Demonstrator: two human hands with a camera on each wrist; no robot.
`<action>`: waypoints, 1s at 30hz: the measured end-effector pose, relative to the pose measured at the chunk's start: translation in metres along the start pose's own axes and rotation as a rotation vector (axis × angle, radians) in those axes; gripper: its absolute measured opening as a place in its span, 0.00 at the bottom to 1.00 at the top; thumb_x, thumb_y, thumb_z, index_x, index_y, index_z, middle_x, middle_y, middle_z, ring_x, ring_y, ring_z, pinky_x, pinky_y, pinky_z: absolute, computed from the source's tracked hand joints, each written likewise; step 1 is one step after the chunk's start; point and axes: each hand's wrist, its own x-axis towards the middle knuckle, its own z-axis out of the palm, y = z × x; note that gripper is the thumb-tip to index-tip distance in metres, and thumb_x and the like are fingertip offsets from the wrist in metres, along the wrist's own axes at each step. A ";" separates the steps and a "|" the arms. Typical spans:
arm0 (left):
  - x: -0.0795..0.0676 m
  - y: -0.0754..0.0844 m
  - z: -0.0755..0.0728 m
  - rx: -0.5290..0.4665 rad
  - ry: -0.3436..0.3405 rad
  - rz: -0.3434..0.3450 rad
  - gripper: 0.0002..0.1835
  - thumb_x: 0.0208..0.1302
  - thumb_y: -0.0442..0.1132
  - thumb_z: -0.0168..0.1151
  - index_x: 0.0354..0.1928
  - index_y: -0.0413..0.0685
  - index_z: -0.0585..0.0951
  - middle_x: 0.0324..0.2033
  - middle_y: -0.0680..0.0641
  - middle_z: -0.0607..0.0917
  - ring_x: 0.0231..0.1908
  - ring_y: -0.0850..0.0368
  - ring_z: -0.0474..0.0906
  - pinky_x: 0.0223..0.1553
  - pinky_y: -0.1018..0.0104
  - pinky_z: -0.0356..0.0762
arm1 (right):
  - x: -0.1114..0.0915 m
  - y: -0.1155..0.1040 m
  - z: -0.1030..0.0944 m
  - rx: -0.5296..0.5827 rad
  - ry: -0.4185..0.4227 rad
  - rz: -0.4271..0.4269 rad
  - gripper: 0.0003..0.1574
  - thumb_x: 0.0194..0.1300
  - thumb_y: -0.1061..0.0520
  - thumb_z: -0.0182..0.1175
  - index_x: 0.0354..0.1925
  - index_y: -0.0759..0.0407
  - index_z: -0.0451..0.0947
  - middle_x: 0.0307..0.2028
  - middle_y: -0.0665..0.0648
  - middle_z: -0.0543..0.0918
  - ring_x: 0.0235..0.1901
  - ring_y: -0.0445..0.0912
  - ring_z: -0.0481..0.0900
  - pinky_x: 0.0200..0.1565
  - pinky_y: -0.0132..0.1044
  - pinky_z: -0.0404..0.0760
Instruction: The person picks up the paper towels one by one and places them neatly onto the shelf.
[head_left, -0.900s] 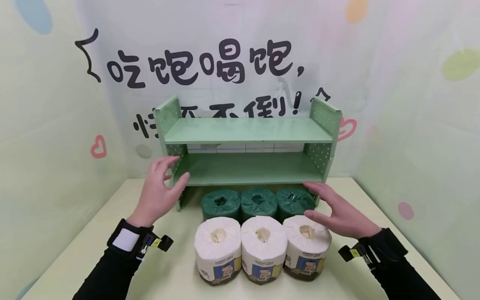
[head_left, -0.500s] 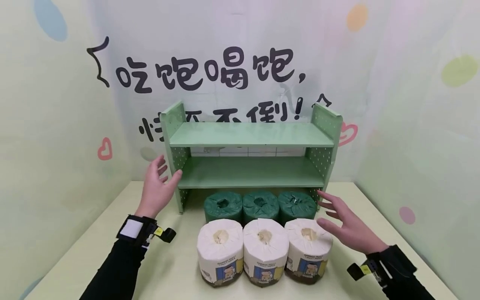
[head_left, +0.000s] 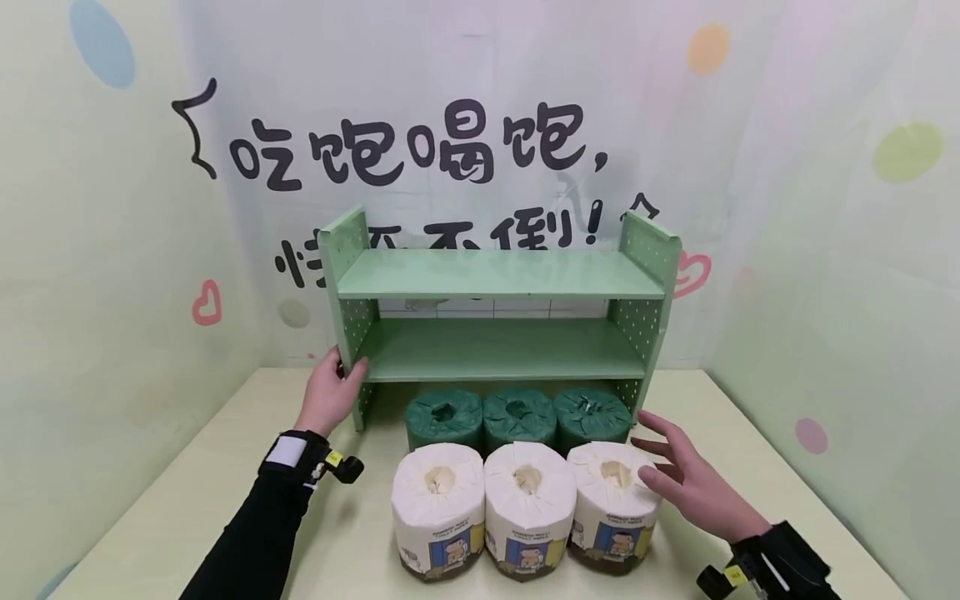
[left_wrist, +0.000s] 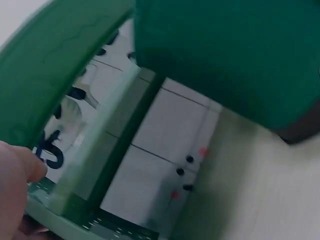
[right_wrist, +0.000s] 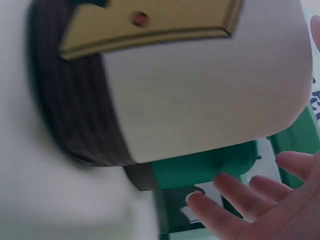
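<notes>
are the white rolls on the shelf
No, the three white toilet paper rolls stand on the table in front of the green rolls.

The green shelf [head_left: 502,354] is stood upright, its two flat boards held between side panels pierced with small holes; its left panel is gripped at the front edge by the left hand [head_left: 328,398]; three green-wrapped rolls [head_left: 520,429] are set upright side by side at its foot; just in front, three white-wrapped rolls [head_left: 529,504] are lined up, cores upward, printed with pictures and banded brown at the base; the rightmost is neared by the right hand [head_left: 701,487], whose fingers are loosely spread; whether it is touched cannot be told.
</notes>
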 end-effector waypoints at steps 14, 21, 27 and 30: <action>-0.007 -0.015 0.007 0.090 0.070 0.025 0.12 0.77 0.42 0.50 0.42 0.40 0.78 0.24 0.45 0.75 0.22 0.53 0.69 0.18 0.65 0.69 | -0.019 0.010 0.014 0.244 -0.110 -0.001 0.44 0.74 0.59 0.57 0.75 0.65 0.43 0.68 0.71 0.54 0.62 0.40 0.63 0.56 0.27 0.69; -0.007 -0.018 0.011 0.075 0.058 0.035 0.14 0.77 0.43 0.50 0.48 0.39 0.79 0.22 0.46 0.72 0.21 0.54 0.67 0.17 0.67 0.66 | -0.027 0.017 0.021 0.205 -0.119 0.018 0.51 0.66 0.57 0.66 0.75 0.57 0.46 0.66 0.65 0.61 0.62 0.48 0.64 0.55 0.32 0.71; -0.006 -0.016 0.009 0.078 0.056 0.036 0.14 0.77 0.44 0.50 0.46 0.39 0.78 0.23 0.45 0.73 0.21 0.53 0.68 0.18 0.67 0.67 | -0.026 0.018 0.023 0.123 -0.117 0.113 0.60 0.58 0.61 0.69 0.75 0.61 0.41 0.66 0.64 0.64 0.61 0.55 0.64 0.57 0.50 0.68; -0.005 -0.016 0.006 0.077 0.052 0.039 0.16 0.78 0.44 0.50 0.47 0.38 0.78 0.23 0.44 0.74 0.22 0.53 0.68 0.17 0.67 0.67 | -0.023 0.017 0.025 0.115 -0.114 0.120 0.62 0.56 0.61 0.71 0.75 0.63 0.41 0.65 0.65 0.64 0.62 0.59 0.62 0.56 0.59 0.66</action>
